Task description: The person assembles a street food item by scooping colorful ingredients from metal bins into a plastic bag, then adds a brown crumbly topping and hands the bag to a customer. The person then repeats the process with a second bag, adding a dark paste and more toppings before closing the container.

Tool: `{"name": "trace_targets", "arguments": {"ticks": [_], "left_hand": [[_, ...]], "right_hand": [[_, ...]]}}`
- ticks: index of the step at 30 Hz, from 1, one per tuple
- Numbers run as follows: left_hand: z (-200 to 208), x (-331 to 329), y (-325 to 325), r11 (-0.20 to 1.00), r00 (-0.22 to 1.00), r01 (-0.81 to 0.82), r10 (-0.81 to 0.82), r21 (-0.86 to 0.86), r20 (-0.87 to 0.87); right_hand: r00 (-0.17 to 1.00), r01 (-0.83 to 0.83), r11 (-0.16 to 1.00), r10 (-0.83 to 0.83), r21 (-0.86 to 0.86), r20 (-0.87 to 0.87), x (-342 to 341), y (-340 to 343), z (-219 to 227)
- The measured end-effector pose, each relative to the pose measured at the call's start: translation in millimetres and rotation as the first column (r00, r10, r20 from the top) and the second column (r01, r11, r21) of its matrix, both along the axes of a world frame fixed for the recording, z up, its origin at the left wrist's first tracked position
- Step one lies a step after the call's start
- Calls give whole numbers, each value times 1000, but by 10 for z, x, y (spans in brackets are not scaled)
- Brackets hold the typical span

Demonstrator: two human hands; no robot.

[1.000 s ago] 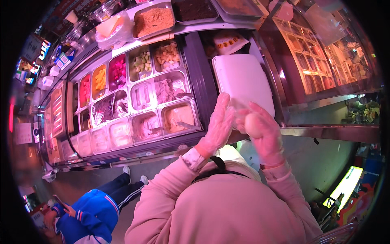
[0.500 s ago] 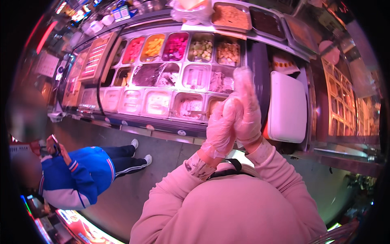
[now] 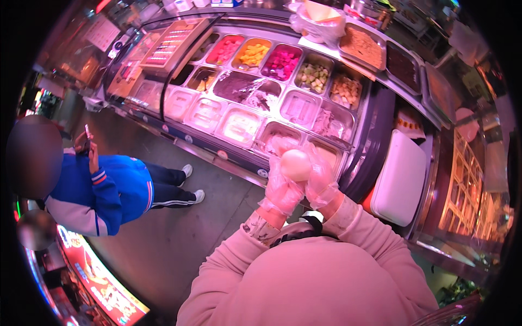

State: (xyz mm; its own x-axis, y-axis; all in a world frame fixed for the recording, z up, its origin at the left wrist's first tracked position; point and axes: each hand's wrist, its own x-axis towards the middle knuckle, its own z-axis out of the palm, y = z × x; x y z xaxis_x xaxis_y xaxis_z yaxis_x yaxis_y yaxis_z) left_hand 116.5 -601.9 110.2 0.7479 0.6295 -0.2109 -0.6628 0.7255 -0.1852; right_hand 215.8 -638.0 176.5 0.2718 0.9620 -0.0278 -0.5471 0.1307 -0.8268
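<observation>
Worktop (image 3: 204, 145) and gloved hands, seen from above. The worktop's front edge slants down toward the wrists; beyond it, grey floor (image 3: 185, 233) extends to a person in a blue jacket (image 3: 128, 182). A white box (image 3: 399, 176) stands to the right of the hands. Half a second earlier the palms were pressed flat together; now a pale ball (image 3: 295, 164) shows between them. The left hand (image 3: 284, 190) and right hand (image 3: 323, 176) are together, cupped about its sides, above the nearest pans.
</observation>
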Motion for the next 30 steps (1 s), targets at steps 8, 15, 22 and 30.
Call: {"name": "trace_targets", "arguments": {"ticks": [8, 15, 22, 30], "left_hand": [[49, -64, -407, 996, 915, 7, 32, 94, -403], [99, -23, -493, 982, 885, 40, 51, 183, -463], [203, 181, -527, 997, 937, 23, 4, 75, -351], [-46, -37, 46, 999, 928, 9, 6, 40, -373]], "right_hand": [[785, -427, 864, 208, -268, -583, 600, -258, -613], [741, 141, 988, -143, 57, 656, 700, -212, 107], [-182, -187, 969, 128, -162, 975, 561, -256, -77], [398, 43, 989, 113, -142, 911, 1206, 337, -488]]}}
